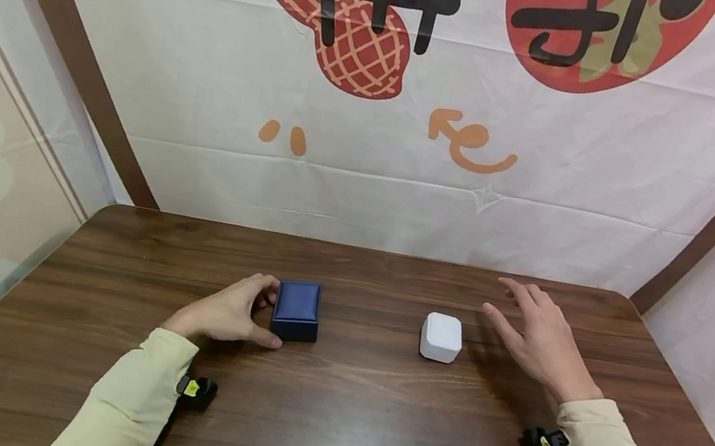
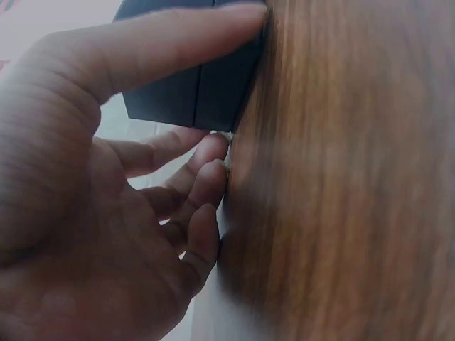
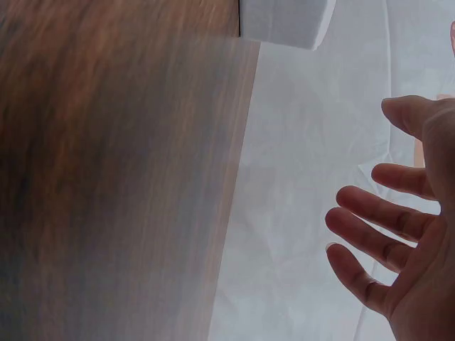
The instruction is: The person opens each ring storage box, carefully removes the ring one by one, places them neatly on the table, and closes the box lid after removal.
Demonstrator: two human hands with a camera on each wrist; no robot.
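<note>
A dark blue jewelry box (image 1: 298, 301) with a padded top and a seam round its side stands closed on the table, left of the middle. My left hand (image 1: 236, 311) holds it from the left, thumb along its front and index finger at its back corner. In the left wrist view the thumb (image 2: 178, 44) crosses the box, and the other fingers curl low by the tabletop. Right of the middle stands a small white box (image 1: 441, 337) with rounded corners. My right hand (image 1: 540, 339) hovers to its right, apart from it, fingers spread and holding nothing.
The brown wood-grain table (image 1: 324, 423) ends at a straight far edge. Behind it hangs a white printed cloth (image 1: 208, 95), with more cloth at both sides. Black cameras are strapped at the left wrist (image 1: 197, 391) and the right wrist (image 1: 544, 441).
</note>
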